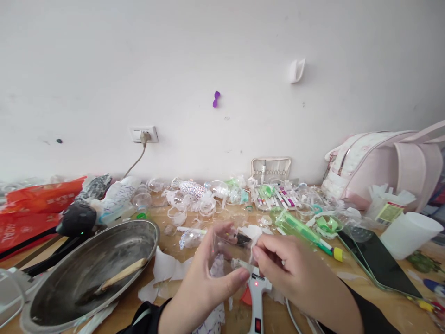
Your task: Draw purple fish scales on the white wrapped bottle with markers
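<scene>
My left hand (pixel 212 278) curls around a clear plastic piece (pixel 230 250), its thumb and fingers on either side of it. The piece looks cut from a bottle; its full outline is hard to make out. My right hand (pixel 292 264) is closed in a pinch at the right edge of the same piece. Beneath both hands lies a white-and-grey glue gun (pixel 257 297) with a red light and a red switch. Torn white paper (pixel 170 266) is scattered to the left of my left hand.
An oval metal basin (pixel 128 236) holding a wooden-handled tool (pixel 123 276) stands at left. Plastic scraps and patterned bottle shapes (pixel 196 189) line the wall. At right are a green tube (pixel 299 227), a dark tablet (pixel 375 260), a white cup (pixel 410 234) and a pink bag (pixel 375 162).
</scene>
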Demonstrator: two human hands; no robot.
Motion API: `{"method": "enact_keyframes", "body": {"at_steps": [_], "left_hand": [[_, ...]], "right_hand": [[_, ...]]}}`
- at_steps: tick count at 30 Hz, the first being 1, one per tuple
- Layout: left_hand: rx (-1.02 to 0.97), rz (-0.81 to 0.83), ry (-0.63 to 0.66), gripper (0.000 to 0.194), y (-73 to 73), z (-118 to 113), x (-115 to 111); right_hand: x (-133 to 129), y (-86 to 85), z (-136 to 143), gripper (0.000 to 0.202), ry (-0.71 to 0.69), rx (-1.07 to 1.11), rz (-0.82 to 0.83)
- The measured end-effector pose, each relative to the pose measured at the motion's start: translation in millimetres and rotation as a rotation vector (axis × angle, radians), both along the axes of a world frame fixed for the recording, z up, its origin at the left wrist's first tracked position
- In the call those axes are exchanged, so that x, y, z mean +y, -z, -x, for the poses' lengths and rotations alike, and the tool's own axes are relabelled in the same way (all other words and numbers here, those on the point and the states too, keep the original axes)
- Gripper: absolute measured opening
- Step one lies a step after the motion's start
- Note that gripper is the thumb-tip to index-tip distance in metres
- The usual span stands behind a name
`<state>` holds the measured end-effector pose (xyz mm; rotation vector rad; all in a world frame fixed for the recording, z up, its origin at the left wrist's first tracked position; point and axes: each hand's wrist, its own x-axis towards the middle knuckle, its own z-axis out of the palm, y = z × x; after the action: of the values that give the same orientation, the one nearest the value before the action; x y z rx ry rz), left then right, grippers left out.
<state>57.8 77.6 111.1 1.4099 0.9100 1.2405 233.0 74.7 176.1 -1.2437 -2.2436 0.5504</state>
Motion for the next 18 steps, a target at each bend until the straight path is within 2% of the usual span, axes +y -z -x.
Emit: {"method": "enact_keyframes", "body": {"at_steps": [8,18], "left_hand": [[0.001,-0.01,0.035,0.06,0.0,0.0,-0.8],[0.096,-0.012,0.005,0.063,3.2,0.0,-0.3]], "right_hand": [[-2.2,0.4,0.6,0.029,-0.009,-0.004,0.026],[-0.7,1.8,0.6,0.029,0.007,-0.036,0.031]]}}
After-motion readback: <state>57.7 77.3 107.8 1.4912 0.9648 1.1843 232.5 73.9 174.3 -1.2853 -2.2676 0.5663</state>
